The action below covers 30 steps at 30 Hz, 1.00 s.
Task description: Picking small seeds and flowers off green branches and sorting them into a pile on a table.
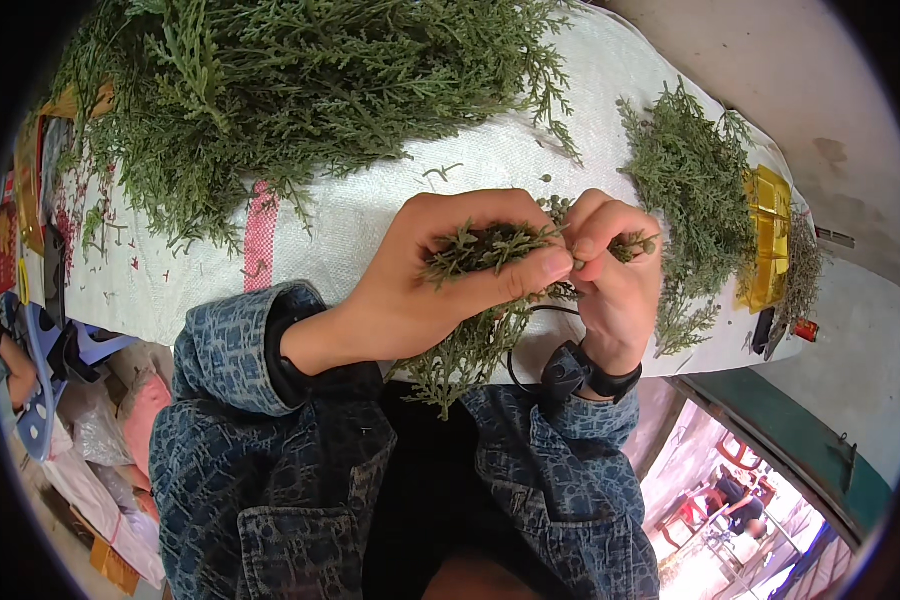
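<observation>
the left forearm slants in from the lower left, leading to a fairly straight wrist; the left hand curls in a closed grip, its left thumb stretched rightward. the right forearm rises nearly upright, and the right hand has folded fingers, forefinger and thumb pinched just beside the left thumb's tip.

Makeshift workroom, green sprigs heaped on a white-covered tabletop, yellow basket, stained bare wall, open doorway
</observation>
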Each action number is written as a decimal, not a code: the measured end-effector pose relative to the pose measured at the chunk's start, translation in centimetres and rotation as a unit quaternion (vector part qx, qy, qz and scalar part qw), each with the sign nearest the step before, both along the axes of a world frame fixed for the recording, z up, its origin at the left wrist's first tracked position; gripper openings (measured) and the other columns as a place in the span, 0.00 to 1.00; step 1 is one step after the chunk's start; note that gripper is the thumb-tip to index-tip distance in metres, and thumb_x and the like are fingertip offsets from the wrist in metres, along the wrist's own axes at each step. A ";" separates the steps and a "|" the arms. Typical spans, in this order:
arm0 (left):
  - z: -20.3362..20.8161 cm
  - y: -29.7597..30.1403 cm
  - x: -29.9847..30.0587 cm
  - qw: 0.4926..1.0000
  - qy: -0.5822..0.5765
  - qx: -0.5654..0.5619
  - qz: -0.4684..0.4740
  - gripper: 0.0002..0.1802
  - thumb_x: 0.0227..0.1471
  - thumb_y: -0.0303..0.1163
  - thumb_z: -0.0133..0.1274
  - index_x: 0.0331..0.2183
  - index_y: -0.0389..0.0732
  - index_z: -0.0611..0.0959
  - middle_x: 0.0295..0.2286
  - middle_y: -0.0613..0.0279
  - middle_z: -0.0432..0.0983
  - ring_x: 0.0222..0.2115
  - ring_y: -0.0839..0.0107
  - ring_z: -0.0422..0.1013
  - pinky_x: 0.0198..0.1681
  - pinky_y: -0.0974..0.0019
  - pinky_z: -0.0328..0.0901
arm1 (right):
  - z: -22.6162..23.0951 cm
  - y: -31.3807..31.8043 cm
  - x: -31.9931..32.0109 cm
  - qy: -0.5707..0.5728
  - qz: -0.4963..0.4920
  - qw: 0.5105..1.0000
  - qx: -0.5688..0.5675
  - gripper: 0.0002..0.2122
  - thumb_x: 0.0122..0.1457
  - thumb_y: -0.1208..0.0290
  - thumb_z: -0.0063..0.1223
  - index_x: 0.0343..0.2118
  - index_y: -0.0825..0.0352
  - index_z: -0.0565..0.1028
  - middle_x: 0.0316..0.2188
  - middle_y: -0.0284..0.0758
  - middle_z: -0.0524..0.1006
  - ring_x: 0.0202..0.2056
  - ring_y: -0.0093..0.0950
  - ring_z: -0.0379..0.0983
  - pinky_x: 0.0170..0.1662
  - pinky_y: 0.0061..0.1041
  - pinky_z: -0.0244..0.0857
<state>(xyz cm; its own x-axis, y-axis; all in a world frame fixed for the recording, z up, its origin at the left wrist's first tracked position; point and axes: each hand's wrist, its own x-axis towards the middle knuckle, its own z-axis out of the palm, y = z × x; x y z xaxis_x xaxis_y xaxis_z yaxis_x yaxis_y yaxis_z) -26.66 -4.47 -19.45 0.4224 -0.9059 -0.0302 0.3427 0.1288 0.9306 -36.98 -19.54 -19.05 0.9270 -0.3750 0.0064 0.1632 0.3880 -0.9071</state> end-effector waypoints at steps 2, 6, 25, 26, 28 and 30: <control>0.0 0.0 0.0 1.000 0.004 -0.005 -0.001 0.07 0.54 0.27 0.54 0.31 0.33 0.78 0.26 0.61 0.75 0.28 0.77 0.71 0.32 0.72 0.66 | 0.0 -0.1 0.0 -0.003 0.006 1.000 0.004 0.06 0.41 0.87 0.61 0.23 0.73 0.77 0.24 0.37 0.75 0.25 0.22 0.71 0.30 0.18 0.66; 0.0 -0.1 0.0 1.000 -0.010 -0.014 0.005 0.06 0.54 0.26 0.54 0.30 0.33 0.78 0.26 0.60 0.75 0.28 0.77 0.71 0.32 0.72 0.65 | 0.0 -0.1 0.0 -0.005 0.006 1.000 -0.002 0.04 0.43 0.87 0.60 0.23 0.73 0.77 0.24 0.37 0.75 0.25 0.22 0.71 0.29 0.18 0.66; 0.1 -0.2 0.5 0.998 0.060 -0.001 -0.027 0.13 0.55 0.35 0.54 0.30 0.33 0.78 0.25 0.60 0.75 0.28 0.75 0.71 0.34 0.71 0.66 | -0.2 0.2 0.0 -0.011 0.033 0.998 0.059 0.10 0.43 0.83 0.65 0.30 0.73 0.76 0.26 0.37 0.76 0.21 0.19 0.69 0.28 0.15 0.65; 0.1 -0.2 0.4 0.998 0.066 0.004 -0.023 0.13 0.55 0.35 0.54 0.30 0.33 0.78 0.25 0.60 0.75 0.29 0.75 0.71 0.35 0.70 0.66 | -0.1 0.2 0.0 -0.001 0.025 0.999 0.046 0.12 0.42 0.82 0.66 0.31 0.73 0.76 0.27 0.36 0.75 0.20 0.17 0.66 0.27 0.14 0.63; 0.0 -0.2 0.2 0.997 0.073 0.001 -0.005 0.13 0.55 0.35 0.54 0.30 0.33 0.78 0.24 0.62 0.75 0.27 0.78 0.70 0.31 0.73 0.65 | 0.0 0.1 0.0 0.001 0.026 1.000 0.017 0.14 0.41 0.79 0.68 0.32 0.72 0.76 0.27 0.35 0.75 0.18 0.13 0.61 0.26 0.12 0.58; -0.2 -0.4 0.1 0.997 0.072 -0.014 0.024 0.12 0.53 0.35 0.56 0.28 0.34 0.80 0.21 0.67 0.75 0.22 0.84 0.68 0.23 0.78 0.61 | 0.1 0.0 -0.1 0.031 0.020 0.999 0.016 0.15 0.40 0.78 0.69 0.33 0.71 0.76 0.28 0.33 0.74 0.17 0.11 0.57 0.25 0.12 0.54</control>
<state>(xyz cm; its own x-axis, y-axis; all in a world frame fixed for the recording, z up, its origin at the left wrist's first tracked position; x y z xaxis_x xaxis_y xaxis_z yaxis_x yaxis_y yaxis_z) -26.60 -4.85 -19.63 0.4589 -0.8859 -0.0678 0.4646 0.1743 0.8682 -37.06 -19.50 -18.93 0.9392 -0.3375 -0.0626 0.0917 0.4225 -0.9017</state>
